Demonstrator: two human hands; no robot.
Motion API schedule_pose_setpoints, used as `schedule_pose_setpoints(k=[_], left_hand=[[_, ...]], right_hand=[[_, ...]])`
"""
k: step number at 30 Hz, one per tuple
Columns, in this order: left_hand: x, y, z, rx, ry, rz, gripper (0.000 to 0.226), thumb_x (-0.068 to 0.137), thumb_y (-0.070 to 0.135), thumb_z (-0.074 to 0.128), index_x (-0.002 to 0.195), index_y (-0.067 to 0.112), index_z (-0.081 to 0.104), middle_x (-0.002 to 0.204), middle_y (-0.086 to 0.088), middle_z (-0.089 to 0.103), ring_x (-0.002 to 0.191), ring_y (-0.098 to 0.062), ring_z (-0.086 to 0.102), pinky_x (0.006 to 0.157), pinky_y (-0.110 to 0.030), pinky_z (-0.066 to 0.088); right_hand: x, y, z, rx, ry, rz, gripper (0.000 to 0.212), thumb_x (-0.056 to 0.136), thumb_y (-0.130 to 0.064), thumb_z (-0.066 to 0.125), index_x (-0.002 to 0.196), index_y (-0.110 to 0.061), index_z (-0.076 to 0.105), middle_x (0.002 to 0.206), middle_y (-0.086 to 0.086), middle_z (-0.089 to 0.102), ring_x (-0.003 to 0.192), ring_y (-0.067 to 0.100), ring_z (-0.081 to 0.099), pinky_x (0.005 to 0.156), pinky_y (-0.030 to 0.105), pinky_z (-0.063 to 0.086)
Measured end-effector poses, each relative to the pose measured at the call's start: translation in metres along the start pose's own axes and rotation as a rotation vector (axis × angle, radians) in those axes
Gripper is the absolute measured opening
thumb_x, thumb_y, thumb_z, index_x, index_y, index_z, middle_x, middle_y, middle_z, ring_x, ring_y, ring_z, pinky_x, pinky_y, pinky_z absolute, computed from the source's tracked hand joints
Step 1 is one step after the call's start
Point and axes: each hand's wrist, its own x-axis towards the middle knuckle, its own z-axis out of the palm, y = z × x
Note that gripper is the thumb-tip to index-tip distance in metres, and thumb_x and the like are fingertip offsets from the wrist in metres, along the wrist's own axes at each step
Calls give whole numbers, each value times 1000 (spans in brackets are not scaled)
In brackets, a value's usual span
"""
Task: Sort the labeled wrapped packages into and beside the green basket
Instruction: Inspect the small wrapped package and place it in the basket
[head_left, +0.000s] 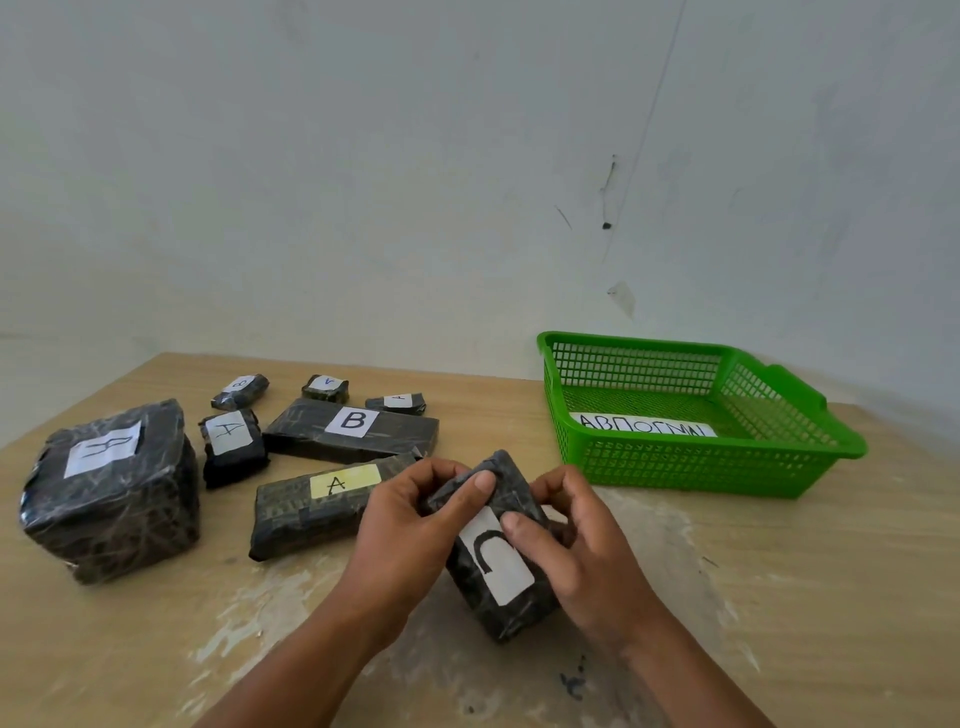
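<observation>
Both the left hand (400, 525) and right hand (582, 545) have their grip closed around a black wrapped package (493, 545), held above the tabletop (779, 597) just left of the green basket (727, 467).

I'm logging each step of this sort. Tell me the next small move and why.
Probably carry the held package right toward the green basket. Both the left hand and right hand grip it above the table, its label faces up, and the basket holds only a paper label. Which side its letter assigns is unclear.
</observation>
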Motion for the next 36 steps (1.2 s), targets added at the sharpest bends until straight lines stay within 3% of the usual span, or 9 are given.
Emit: schedule_pose_setpoints(k=[2,5,7,12,16,22,27,31,36], left_hand=[[-1,-1,-1,-19,-67,-11,27,78,30,77,99,13,75,89,-13,77,80,-28,74,72,-37,61],[-1,-3,-2,-15,-91,-12,27,87,14,78,113,18,71,103,-13,77,94,-30,75,79,-39,61],[0,-4,0,33,-33,-8,28,92,5,73,113,23,68,104,-7,76,94,-24,75,76,-35,63],[0,-5,2,116,-40,-38,24,93,6,70,111,22,69,102,-3,79,92,-22,77,75,-38,65],[-2,-5,3,94,-60,-32,22,94,5,69,113,15,69,100,-5,80,94,-23,77,78,-36,64],[-3,-2,4,109,-53,-32,17,93,4,69,108,12,69,93,-4,81,87,-19,78,69,-26,62],[-5,-1,2,86,-99,-22,19,92,4,70,110,9,69,98,-8,80,94,-24,77,80,-32,63],[-5,0,3,142,-78,-30,23,91,-1,71,109,14,68,96,-2,80,91,-20,78,78,-34,64],[-5,0,6,161,-34,-22,21,91,1,72,106,15,67,94,0,80,89,-18,78,75,-33,64]], right_hand=[[0,-3,2,79,-15,58,27,89,-33,72,111,-31,57,110,16,71,93,36,75,79,58,63],[1,-2,4,121,-25,86,48,104,-18,61,135,-53,51,116,7,74,101,28,77,87,49,64],[2,0,5,124,-28,101,54,106,-15,58,138,-57,50,114,-2,76,102,26,77,86,46,64],[3,-3,3,178,4,132,35,89,-30,64,122,-41,59,111,11,75,97,31,76,79,45,64],[5,-1,3,178,43,144,21,99,-24,61,115,-38,61,106,12,76,89,27,76,74,42,64],[5,0,2,216,32,117,26,87,-33,63,113,-32,62,107,20,74,88,30,75,75,47,63],[7,2,3,179,58,113,25,86,-34,61,111,-34,62,104,14,76,87,26,75,75,42,63],[5,1,1,210,26,102,28,87,-30,64,115,-30,63,108,19,73,90,30,74,77,49,62],[6,6,0,83,55,79,43,84,-32,69,125,-39,59,111,5,75,99,27,75,86,46,64]])
